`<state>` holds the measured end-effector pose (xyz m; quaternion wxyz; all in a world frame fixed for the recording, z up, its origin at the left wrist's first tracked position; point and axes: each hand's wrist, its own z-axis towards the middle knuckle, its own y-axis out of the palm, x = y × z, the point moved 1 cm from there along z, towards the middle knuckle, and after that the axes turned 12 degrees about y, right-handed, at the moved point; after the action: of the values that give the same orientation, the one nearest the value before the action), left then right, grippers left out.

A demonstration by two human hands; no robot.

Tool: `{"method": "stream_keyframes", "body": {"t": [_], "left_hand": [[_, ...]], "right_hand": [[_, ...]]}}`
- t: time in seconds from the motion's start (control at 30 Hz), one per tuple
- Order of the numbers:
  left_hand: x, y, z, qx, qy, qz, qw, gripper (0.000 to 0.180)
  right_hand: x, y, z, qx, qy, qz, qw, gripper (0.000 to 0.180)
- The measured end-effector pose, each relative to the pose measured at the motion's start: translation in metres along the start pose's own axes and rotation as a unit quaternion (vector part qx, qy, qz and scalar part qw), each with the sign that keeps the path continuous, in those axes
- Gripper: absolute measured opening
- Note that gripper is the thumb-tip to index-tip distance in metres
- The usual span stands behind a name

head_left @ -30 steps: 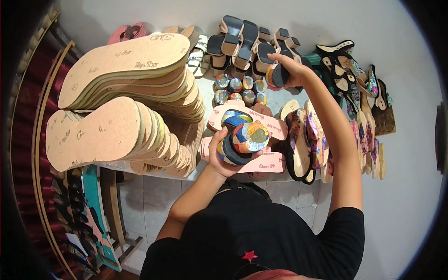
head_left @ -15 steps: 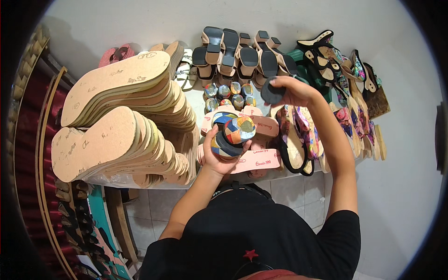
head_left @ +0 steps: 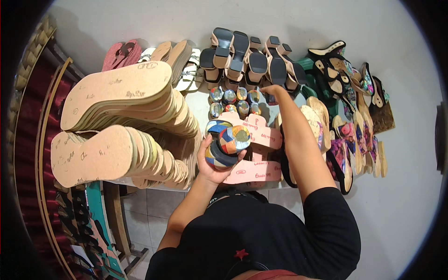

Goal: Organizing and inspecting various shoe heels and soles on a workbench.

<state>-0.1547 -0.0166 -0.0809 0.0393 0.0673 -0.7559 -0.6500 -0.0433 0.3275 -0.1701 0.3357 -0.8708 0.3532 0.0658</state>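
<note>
In my left hand [head_left: 215, 163] I hold several round shoe heels wrapped in multicoloured patchwork fabric; the front heel [head_left: 234, 140] shows its end. My left fingers are closed around the bunch. My right hand [head_left: 275, 92] reaches across the table, its fingers closed on a dark round heel [head_left: 271, 99] that it mostly hides. Just left of that hand, similar patchwork heels [head_left: 229, 96] stand in two rows. Pink sole-shaped pieces [head_left: 254, 171] with red writing lie under and beside my left hand.
Tall stacks of tan sole boards [head_left: 100, 156] fill the left side. Behind the heels, black-soled block-heel sandals [head_left: 257, 62] lie upturned along the wall. White sandals [head_left: 189, 77] are beside them. Floral wedge sandals [head_left: 347, 135] and loose soles crowd the right end.
My right hand has moved forward and down with the dark round heel, from above the table to beside the rows. My left hand keeps its heels, with little movement.
</note>
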Motion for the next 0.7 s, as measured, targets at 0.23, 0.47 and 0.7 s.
{"method": "stream_keyframes", "body": {"t": [0.23, 0.47, 0.7], "left_hand": [[-0.005, 0.009, -0.004, 0.002, 0.009, -0.011, 1.000, 0.061], [0.000, -0.002, -0.004, 0.015, 0.043, 0.028, 0.999, 0.062], [-0.007, 0.005, 0.000, 0.019, 0.041, 0.046, 0.998, 0.061]], "right_hand": [[-0.008, 0.025, 0.148, -0.015, 0.034, -0.103, 0.994, 0.036], [0.003, 0.067, 0.218, -0.041, 0.055, -0.231, 0.971, 0.047], [-0.017, 0.032, 0.194, 0.023, -0.025, -0.320, 0.947, 0.042]]}}
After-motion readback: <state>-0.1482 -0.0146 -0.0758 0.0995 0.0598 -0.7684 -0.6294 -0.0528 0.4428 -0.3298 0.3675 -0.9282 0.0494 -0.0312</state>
